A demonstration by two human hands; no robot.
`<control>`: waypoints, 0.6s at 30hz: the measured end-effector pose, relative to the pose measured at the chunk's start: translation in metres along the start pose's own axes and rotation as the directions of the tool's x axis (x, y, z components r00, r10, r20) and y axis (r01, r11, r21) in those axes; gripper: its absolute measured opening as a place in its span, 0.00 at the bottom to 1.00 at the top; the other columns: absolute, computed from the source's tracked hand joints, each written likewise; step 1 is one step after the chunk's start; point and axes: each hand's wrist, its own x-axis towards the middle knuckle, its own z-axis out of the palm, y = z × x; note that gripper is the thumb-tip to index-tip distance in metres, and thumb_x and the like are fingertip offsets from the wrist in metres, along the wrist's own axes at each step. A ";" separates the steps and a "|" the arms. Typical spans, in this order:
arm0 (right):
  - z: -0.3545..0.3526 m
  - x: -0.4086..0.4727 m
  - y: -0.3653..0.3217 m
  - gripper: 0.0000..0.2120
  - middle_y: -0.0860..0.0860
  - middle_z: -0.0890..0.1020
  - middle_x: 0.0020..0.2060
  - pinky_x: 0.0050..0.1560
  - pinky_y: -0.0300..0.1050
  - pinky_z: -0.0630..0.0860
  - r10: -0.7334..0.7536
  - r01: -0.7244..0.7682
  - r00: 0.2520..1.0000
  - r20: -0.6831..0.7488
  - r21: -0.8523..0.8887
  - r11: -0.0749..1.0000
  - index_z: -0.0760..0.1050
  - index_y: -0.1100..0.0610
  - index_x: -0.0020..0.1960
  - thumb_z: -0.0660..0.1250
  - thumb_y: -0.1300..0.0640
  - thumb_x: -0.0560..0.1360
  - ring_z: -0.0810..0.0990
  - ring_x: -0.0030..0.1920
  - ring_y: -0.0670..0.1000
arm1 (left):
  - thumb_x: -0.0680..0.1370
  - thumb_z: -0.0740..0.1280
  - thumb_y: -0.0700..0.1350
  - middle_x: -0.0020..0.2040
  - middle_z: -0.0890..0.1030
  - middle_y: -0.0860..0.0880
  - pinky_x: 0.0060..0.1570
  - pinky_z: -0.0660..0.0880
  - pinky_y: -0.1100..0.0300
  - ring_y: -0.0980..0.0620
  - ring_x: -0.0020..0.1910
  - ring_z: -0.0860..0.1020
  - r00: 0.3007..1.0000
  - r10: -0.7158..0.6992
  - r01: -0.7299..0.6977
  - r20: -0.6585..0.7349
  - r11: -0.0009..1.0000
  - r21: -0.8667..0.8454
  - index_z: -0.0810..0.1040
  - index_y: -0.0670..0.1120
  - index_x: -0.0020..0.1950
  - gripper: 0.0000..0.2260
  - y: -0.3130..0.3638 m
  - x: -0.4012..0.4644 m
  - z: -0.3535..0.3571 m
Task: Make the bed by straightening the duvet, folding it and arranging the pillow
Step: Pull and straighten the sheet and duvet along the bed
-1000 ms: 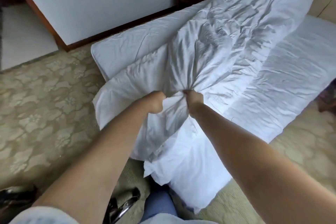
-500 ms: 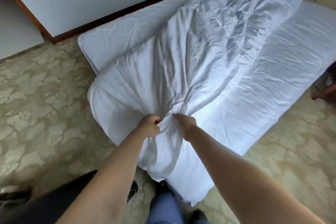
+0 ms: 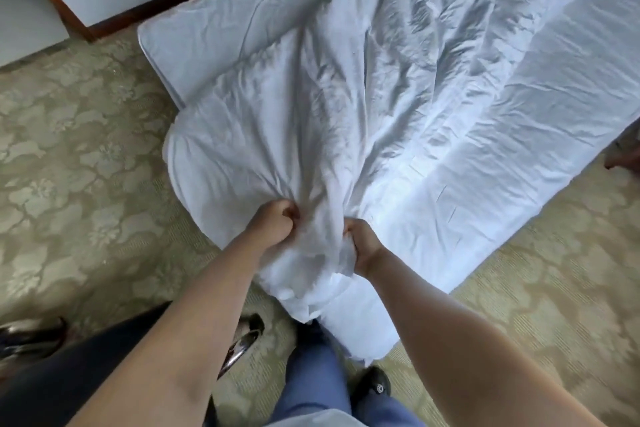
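A crumpled white duvet (image 3: 363, 97) lies lengthwise along the bed and hangs over its near end. My left hand (image 3: 273, 225) grips a bunch of the duvet's near edge. My right hand (image 3: 363, 246) grips the same bunch just to the right, a short gap apart. Taut creases fan out from both fists up the duvet. The white-sheeted mattress (image 3: 502, 166) shows bare to the right of the duvet and at the left corner (image 3: 194, 45). No pillow is in view.
Patterned green carpet (image 3: 69, 166) surrounds the bed. A white wall with a dark wooden skirting (image 3: 156, 7) runs along the bed's far side. My legs and dark shoes (image 3: 374, 388) stand at the foot. A shiny shoe (image 3: 242, 340) lies on the left.
Both hands have pulled the gathered duvet edge down and toward me over the bed's foot, and have moved slightly apart. The camera has tilted downward, losing the nightstand from view.
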 end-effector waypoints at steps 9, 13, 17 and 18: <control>-0.036 -0.005 0.042 0.12 0.52 0.80 0.45 0.41 0.38 0.76 0.266 -0.247 0.962 -0.070 -0.644 0.724 0.74 0.57 0.56 0.61 0.67 0.75 0.79 0.47 0.47 | 0.81 0.59 0.50 0.69 0.72 0.47 0.58 0.65 0.63 0.47 0.66 0.71 0.925 -0.041 -0.074 0.378 0.956 0.285 0.70 0.49 0.71 0.19 -0.028 -0.034 0.071; -0.056 -0.002 0.054 0.11 0.55 0.79 0.52 0.43 0.39 0.75 0.023 -0.234 0.972 -0.235 -0.943 0.235 0.72 0.62 0.57 0.60 0.64 0.75 0.77 0.55 0.54 | 0.80 0.54 0.36 0.76 0.62 0.47 0.69 0.64 0.57 0.46 0.72 0.64 0.878 -0.195 -0.044 0.436 0.876 0.481 0.61 0.48 0.77 0.24 -0.038 -0.035 0.073; -0.075 -0.012 0.065 0.24 0.53 0.71 0.67 0.60 0.45 0.69 -0.147 -0.237 0.962 -0.231 -0.971 -0.023 0.65 0.56 0.71 0.63 0.53 0.77 0.71 0.67 0.55 | 0.80 0.55 0.34 0.77 0.59 0.46 0.67 0.66 0.58 0.46 0.73 0.63 0.863 -0.254 -0.058 0.437 0.810 0.584 0.56 0.47 0.78 0.27 -0.039 -0.053 0.076; -0.075 -0.015 0.064 0.27 0.54 0.69 0.70 0.64 0.45 0.67 -0.149 -0.205 0.966 -0.211 -0.977 0.053 0.62 0.57 0.73 0.63 0.52 0.78 0.69 0.69 0.55 | 0.80 0.55 0.35 0.77 0.58 0.46 0.67 0.66 0.58 0.46 0.73 0.62 0.870 -0.248 -0.056 0.426 0.809 0.586 0.55 0.48 0.78 0.27 -0.035 -0.057 0.076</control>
